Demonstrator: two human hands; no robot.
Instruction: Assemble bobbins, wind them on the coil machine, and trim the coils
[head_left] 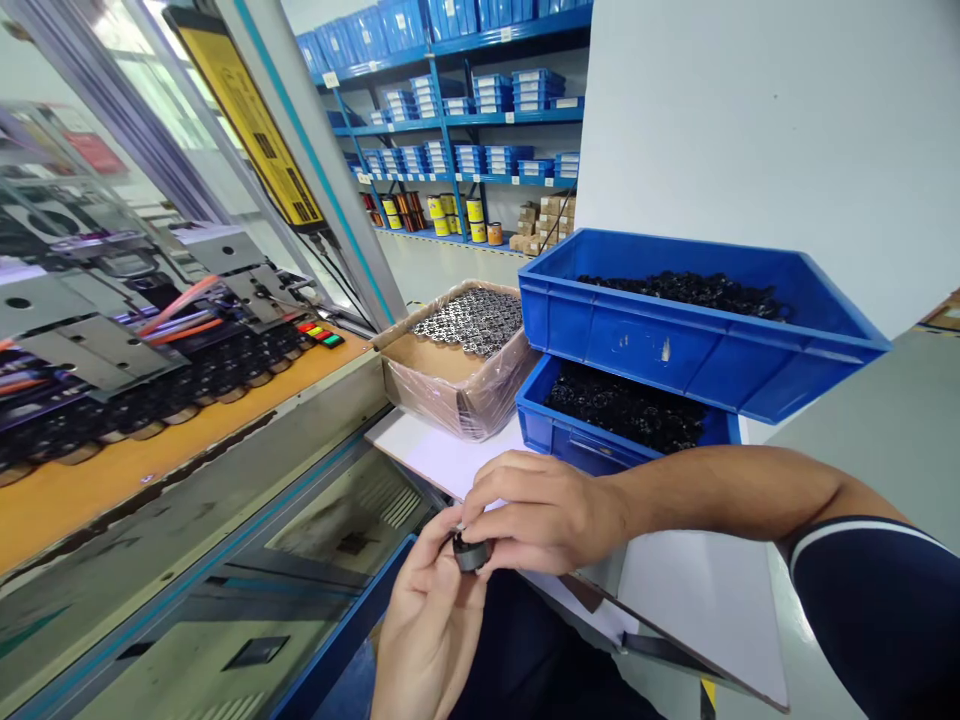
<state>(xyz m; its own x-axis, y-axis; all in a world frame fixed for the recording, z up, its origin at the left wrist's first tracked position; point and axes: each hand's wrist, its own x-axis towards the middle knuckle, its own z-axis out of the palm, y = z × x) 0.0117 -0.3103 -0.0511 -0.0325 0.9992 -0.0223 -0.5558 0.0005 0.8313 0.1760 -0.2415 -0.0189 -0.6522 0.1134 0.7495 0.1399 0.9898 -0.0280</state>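
Note:
Low in the middle of the head view, both hands meet around a small dark cylindrical part (471, 555) with a grey metal side and a black top. My left hand (431, 600) grips it from the left and below, thumb against its side. From above and the right, the bent fingers of my right hand (525, 508) close on its top and edge. Fingertips hide some of the part's upper face. Just beyond the hands stands a plastic-wrapped cardboard box (461, 395), with many round metal cores (480, 322) packed at its far side.
On the right, a blue bin (697, 345) of black pieces sits tilted on a lower blue bin (577, 445), also holding black pieces. A machine bench (300, 385) on the left carries a row of similar black-topped parts (180, 400). Blue shelving (446, 120) stands behind.

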